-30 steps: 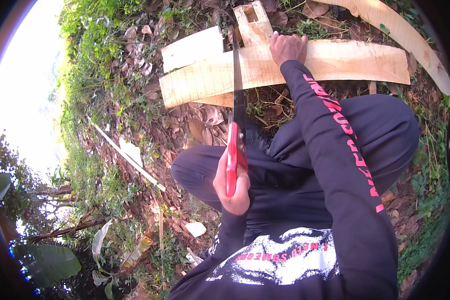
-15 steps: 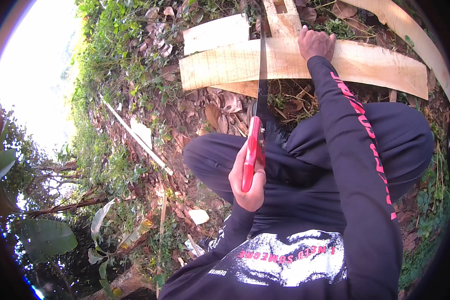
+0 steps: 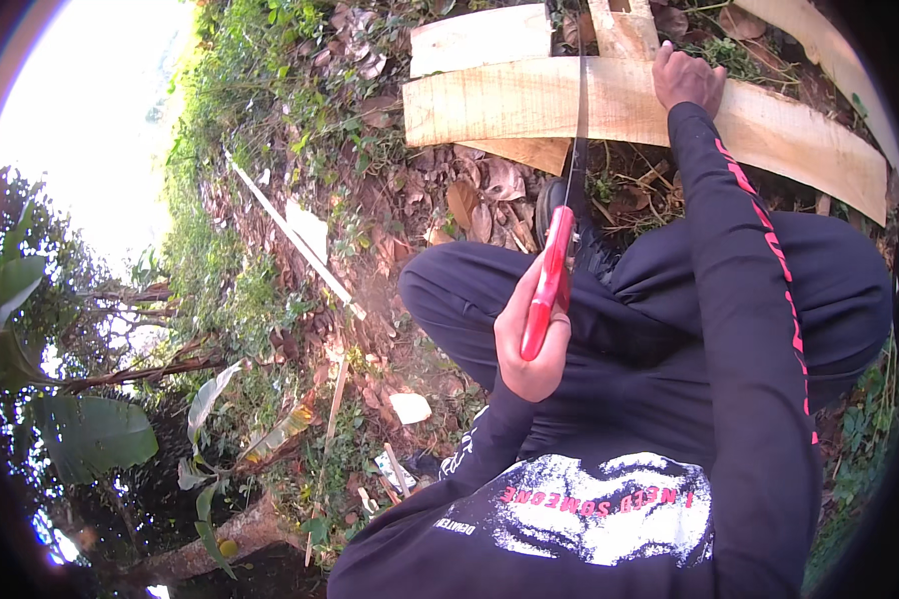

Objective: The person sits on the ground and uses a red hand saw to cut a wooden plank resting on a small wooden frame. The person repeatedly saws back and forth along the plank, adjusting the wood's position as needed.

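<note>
— Plank [image 3: 509,100] lies across the leaf-strewn ground, saw [image 3: 569,180] mid-cut; left hand [image 3: 531,344] fingers wrap the red handle.
— Right hand [image 3: 687,78] presses flat, fingers empty. Next stroke likely needs steady bracing.

Left hand [image 3: 531,339] clenched; right hand [image 3: 687,78] flat.

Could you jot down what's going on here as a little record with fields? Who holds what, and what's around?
Setting: outdoors, ground with dry leaves and weeds
Left hand: gripping the red handle of a saw
Saw blade: laid across the pale wooden plank
Right hand: pressed flat on the plank beside the blade
Posture: crouched, dark trousers and long sleeves
Nearby: more planks behind, thin white strip on the ground
</note>
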Available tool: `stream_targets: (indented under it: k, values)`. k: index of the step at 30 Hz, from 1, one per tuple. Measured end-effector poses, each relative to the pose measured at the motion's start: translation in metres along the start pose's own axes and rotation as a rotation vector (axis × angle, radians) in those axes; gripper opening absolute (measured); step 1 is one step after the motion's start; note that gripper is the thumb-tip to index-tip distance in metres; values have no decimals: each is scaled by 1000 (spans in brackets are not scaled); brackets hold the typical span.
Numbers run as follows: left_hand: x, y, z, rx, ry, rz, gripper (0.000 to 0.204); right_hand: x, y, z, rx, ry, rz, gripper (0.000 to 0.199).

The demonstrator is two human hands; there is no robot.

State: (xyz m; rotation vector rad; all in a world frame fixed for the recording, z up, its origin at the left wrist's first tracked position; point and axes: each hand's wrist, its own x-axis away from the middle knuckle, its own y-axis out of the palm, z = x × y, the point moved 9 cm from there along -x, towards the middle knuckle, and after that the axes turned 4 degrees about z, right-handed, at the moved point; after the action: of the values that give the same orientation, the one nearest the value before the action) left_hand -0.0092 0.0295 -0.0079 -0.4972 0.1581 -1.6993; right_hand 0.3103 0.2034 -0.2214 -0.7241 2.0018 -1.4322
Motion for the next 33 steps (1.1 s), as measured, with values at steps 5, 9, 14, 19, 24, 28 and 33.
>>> stream_targets:
  k: [5,9,14,19,24,28,33]
  values:
    - [-66,35,-1,-50,267,137,53,7,-9,-11,-37,-16,0,62]
    - [-23,25,10,-7,92,69,60,8,-8,-11,62,16,-118,49]
    - [-18,27,7,18,16,-46,64,-6,63,23,199,-54,-90,22]
    - [-24,44,16,-80,132,53,66,6,5,-13,44,1,-99,42]
    - [-2,8,4,20,46,48,58,6,10,7,-85,-15,260,58]
    - [-32,25,-3,-11,80,56,56,5,14,10,-190,38,246,57]
    - [-71,45,-1,-24,128,95,49,9,-19,-7,-54,16,137,52]
